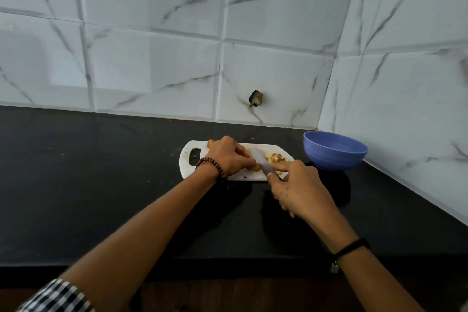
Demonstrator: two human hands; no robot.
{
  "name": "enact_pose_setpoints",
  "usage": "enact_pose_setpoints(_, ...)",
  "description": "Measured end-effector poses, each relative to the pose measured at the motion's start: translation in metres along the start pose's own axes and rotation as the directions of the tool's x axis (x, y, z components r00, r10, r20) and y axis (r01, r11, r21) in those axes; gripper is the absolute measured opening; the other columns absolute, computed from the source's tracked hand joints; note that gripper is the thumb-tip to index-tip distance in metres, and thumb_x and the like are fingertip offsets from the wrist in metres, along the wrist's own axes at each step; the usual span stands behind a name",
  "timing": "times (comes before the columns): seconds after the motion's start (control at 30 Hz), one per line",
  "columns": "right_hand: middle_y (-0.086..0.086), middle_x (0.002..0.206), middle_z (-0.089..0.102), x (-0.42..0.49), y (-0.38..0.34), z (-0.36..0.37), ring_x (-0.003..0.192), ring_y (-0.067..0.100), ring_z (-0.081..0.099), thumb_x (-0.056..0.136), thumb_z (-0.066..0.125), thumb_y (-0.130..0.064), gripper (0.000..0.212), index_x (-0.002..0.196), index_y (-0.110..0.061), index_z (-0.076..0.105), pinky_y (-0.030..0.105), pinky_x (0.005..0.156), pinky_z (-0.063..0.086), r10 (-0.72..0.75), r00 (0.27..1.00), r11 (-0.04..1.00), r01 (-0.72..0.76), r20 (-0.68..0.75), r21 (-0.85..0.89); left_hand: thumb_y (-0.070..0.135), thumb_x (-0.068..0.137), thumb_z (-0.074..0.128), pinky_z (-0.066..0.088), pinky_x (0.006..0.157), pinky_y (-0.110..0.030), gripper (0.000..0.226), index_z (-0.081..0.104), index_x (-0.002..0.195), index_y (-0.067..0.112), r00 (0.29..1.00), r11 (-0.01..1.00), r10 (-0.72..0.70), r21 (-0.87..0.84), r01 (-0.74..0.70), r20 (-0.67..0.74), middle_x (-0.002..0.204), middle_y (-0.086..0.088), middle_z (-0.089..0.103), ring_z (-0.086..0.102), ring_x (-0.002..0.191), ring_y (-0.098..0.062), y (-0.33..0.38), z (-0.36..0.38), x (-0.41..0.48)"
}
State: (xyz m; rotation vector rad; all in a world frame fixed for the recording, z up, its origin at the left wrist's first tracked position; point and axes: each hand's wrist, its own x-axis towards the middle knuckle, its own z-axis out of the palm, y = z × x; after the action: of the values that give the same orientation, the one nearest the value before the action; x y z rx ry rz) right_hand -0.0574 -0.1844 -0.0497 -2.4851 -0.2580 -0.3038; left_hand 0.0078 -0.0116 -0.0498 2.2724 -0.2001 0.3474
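The knife blade [262, 163] is blurred — its handle hidden inside the right hand [301, 192].

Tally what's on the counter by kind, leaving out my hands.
cutting board: 1
knife: 1
carrot: 1
pile of cut pieces: 1
bowl: 1
Total: 5

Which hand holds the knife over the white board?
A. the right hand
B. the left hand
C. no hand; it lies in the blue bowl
A: the right hand grips the knife, its blade over the board, while the left hand holds the carrot.
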Motion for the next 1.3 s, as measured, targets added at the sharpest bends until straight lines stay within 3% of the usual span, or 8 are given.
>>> enact_pose_setpoints(0.13, 0.005, 0.077, 0.069, 0.002, -0.002, 0.001, 0.047, 0.011, 0.061, 0.100, 0.055, -0.030, 0.037, 0.137, -0.027, 0.058, 0.022, 0.045, 0.050, 0.011, 1.000, 1.000, -0.012, 0.027, 0.029, 0.026, 0.071, 0.081, 0.039, 0.059, -0.013, 0.006, 0.079, 0.072, 0.021, 1.000, 1.000, -0.024, -0.006, 0.024, -0.003, 0.070, 0.007, 0.071, 0.057, 0.070, -0.003, 0.002, 0.001, 0.001)
enact_pose_setpoints(0.3, 0.010, 0.070, 0.072, 0.014, -0.006, -0.001, 0.044, 0.013, 0.059, 0.100, 0.057, -0.028, 0.025, 0.121, -0.016, 0.064, 0.026, 0.046, 0.054, 0.045, 0.997, 0.998, -0.048, 0.061, 0.051, 0.029, 0.068, 0.082, 0.045, 0.089, -0.027, 0.008, 0.080, 0.068, 0.022, 0.999, 0.999, -0.033, -0.009, 0.033, -0.002, 0.069, 0.008, 0.073, 0.059, 0.080, -0.003, -0.002, 0.003, 0.006)
enact_pose_setpoints(0.57, 0.010, 0.062, 0.069, 0.016, -0.009, 0.000, 0.039, 0.015, 0.057, 0.098, 0.056, -0.025, 0.021, 0.097, -0.007, 0.068, 0.032, 0.050, 0.057, 0.040, 0.998, 0.999, -0.040, 0.047, -0.001, 0.024, 0.072, 0.081, 0.048, 0.082, -0.023, 0.005, 0.080, 0.074, 0.019, 1.000, 1.000, -0.011, 0.004, 0.011, -0.006, 0.073, 0.006, 0.074, 0.062, 0.081, -0.004, 0.000, 0.001, 0.002)
enact_pose_setpoints(0.67, 0.006, 0.058, 0.066, 0.017, -0.015, -0.001, 0.046, 0.019, 0.064, 0.097, 0.053, -0.027, 0.024, 0.094, -0.007, 0.068, 0.036, 0.058, 0.061, 0.000, 1.000, 0.997, 0.002, 0.023, -0.082, 0.026, 0.072, 0.080, 0.045, 0.097, -0.033, 0.005, 0.078, 0.068, 0.024, 1.000, 1.000, -0.013, 0.020, 0.013, -0.009, 0.069, 0.011, 0.072, 0.063, 0.087, -0.007, 0.001, 0.001, 0.000)
enact_pose_setpoints(0.8, 0.005, 0.062, 0.064, 0.013, -0.017, -0.005, 0.045, 0.016, 0.060, 0.098, 0.054, -0.024, 0.021, 0.094, -0.009, 0.066, 0.035, 0.058, 0.060, 0.015, 0.998, 0.996, -0.009, 0.066, -0.092, 0.032, 0.071, 0.081, 0.041, 0.104, -0.045, 0.008, 0.077, 0.065, 0.028, 1.000, 0.999, -0.010, 0.039, 0.010, -0.007, 0.068, 0.013, 0.072, 0.063, 0.094, -0.013, -0.001, 0.002, 0.000)
enact_pose_setpoints(0.97, 0.001, 0.063, 0.061, -0.004, -0.015, -0.009, 0.036, 0.008, 0.052, 0.099, 0.055, -0.028, 0.017, 0.102, -0.013, 0.062, 0.023, 0.040, 0.045, 0.025, 0.993, 0.989, -0.008, 0.112, -0.149, 0.041, 0.065, 0.082, 0.046, 0.099, -0.045, 0.008, 0.076, 0.061, 0.038, 1.000, 0.999, -0.031, 0.043, 0.030, 0.003, 0.069, 0.016, 0.071, 0.058, 0.106, -0.025, -0.009, 0.001, 0.002)
enact_pose_setpoints(1.17, 0.007, 0.083, 0.067, -0.020, -0.012, -0.028, 0.050, 0.010, 0.060, 0.100, 0.055, -0.032, 0.020, 0.109, -0.015, 0.059, 0.026, 0.052, 0.055, 0.067, 0.978, 0.987, -0.035, 0.197, -0.160, 0.051, 0.062, 0.078, 0.044, 0.099, -0.046, 0.012, 0.072, 0.059, 0.042, 0.999, 0.997, 0.004, 0.078, -0.008, 0.052, 0.076, 0.015, 0.071, 0.058, 0.104, -0.023, -0.007, -0.002, 0.002)
enact_pose_setpoints(1.3, 0.005, 0.072, 0.070, -0.026, -0.006, -0.044, 0.049, 0.010, 0.061, 0.099, 0.057, -0.033, 0.020, 0.111, -0.020, 0.067, 0.034, 0.059, 0.061, 0.048, 0.967, 0.993, -0.019, 0.252, -0.115, 0.067, 0.042, 0.062, 0.049, 0.095, -0.043, 0.027, 0.070, 0.060, 0.048, 0.996, 0.996, -0.002, 0.088, -0.006, 0.091, 0.077, 0.013, 0.073, 0.059, 0.103, -0.020, -0.007, -0.005, 0.004)
